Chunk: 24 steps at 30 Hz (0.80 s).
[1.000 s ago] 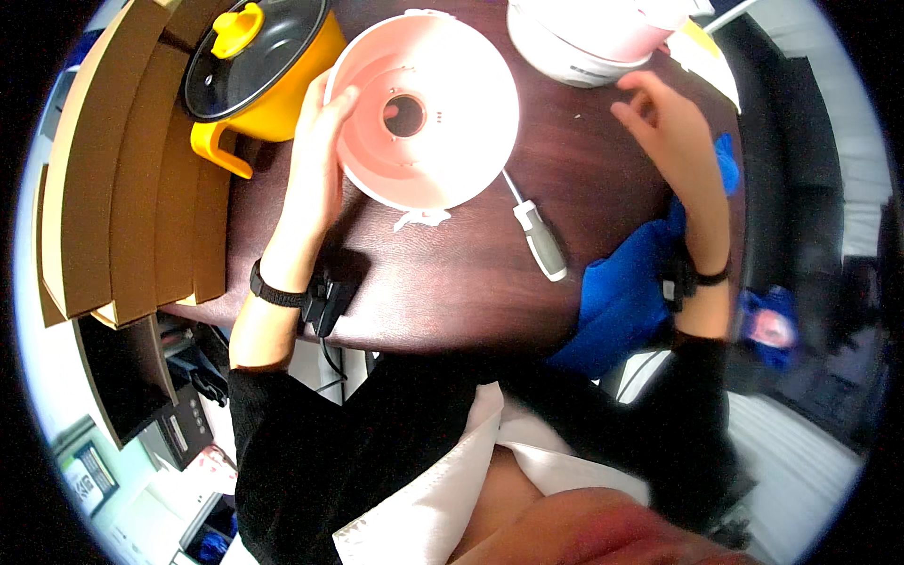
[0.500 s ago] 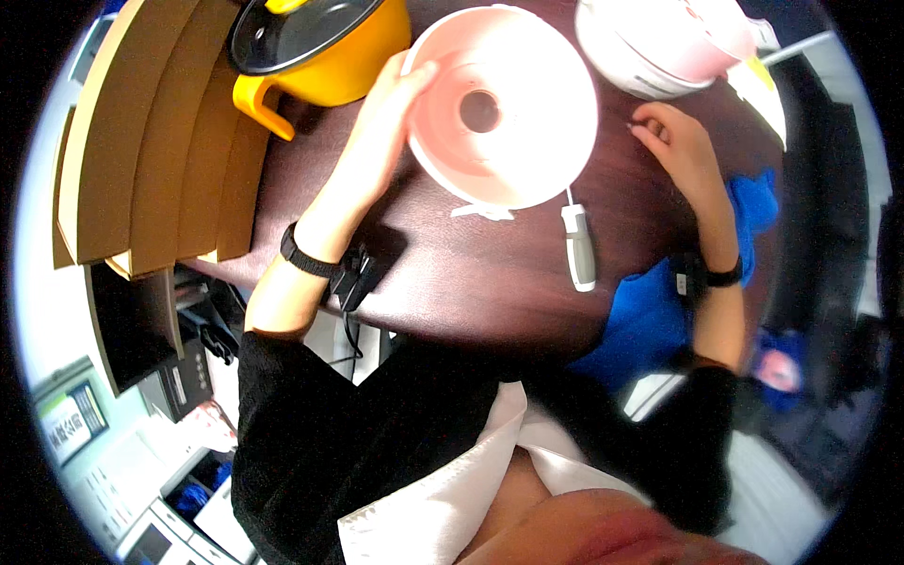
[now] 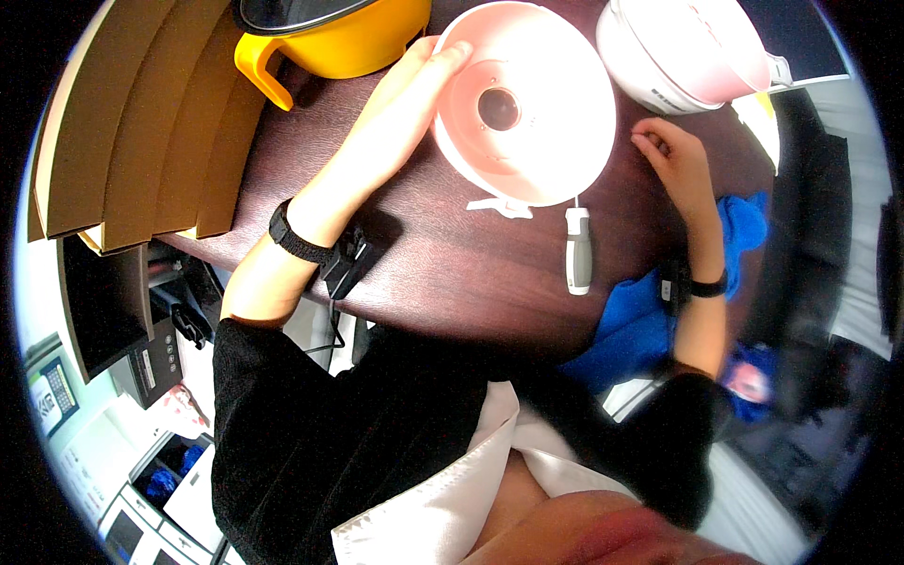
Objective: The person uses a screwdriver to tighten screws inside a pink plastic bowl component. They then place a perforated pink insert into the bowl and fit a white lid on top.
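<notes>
My left hand (image 3: 400, 108) grips the left rim of a round pink-and-white plastic shell (image 3: 570, 113), thumb over the edge. Its inside faces up, showing a dark round hole off-centre. Right of the shell, my right hand (image 3: 680, 169) is held with thumb and fingertips pressed together; whatever may be between them is too small to make out. A screwdriver (image 3: 578, 259) with a grey-and-white handle lies just below the shell, its shaft tip hidden under the rim. Beside it, a small white strip-like piece (image 3: 504, 207) pokes out from the shell's lower edge.
A yellow pot (image 3: 353, 42) with a handle and dark lid stands far left, beside upright cardboard pieces (image 3: 141, 122). At far right is a white-and-pink pot-shaped appliance (image 3: 650, 71). A blue cloth (image 3: 626, 315) lies under my right forearm at the dark table's (image 3: 443, 273) edge.
The whole view has shifted slightly. My left hand still grips the shell, and my right hand keeps its pinched pose beside it.
</notes>
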Each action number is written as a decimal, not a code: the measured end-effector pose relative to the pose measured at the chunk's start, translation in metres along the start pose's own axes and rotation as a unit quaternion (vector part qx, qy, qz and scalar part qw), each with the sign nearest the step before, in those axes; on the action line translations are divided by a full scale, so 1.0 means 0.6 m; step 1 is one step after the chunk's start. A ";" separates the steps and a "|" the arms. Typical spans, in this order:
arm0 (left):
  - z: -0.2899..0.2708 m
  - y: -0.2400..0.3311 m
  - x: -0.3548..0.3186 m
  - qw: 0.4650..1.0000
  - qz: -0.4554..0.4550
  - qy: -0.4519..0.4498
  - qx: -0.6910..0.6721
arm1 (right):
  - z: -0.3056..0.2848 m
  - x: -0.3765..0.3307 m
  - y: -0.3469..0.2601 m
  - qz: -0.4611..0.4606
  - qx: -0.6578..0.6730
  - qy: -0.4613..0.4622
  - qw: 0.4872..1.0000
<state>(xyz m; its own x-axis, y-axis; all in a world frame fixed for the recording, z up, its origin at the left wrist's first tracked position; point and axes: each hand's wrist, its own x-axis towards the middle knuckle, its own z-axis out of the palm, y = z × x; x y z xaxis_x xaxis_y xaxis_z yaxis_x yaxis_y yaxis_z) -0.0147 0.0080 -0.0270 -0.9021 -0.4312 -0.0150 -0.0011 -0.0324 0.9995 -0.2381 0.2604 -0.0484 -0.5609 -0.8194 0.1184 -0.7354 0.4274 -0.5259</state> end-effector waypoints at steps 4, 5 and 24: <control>-0.005 -0.001 0.004 1.000 -0.012 -0.013 0.000 | -0.007 -0.001 -0.016 0.033 0.054 0.000 0.998; -0.005 -0.001 0.004 1.000 -0.021 -0.016 -0.007 | -0.010 -0.001 -0.032 0.047 0.080 0.009 0.996; 0.009 -0.011 -0.002 0.998 0.038 0.040 -0.012 | 0.061 0.017 -0.188 -0.129 0.059 -0.040 0.989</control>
<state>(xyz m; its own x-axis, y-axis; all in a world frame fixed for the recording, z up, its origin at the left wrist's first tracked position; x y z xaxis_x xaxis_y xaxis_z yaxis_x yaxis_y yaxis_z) -0.0159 0.0138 -0.0337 -0.8614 -0.5046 0.0583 0.0775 -0.0170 0.9969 -0.1471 0.1899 -0.0189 -0.3244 -0.9253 0.1962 -0.7981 0.1565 -0.5819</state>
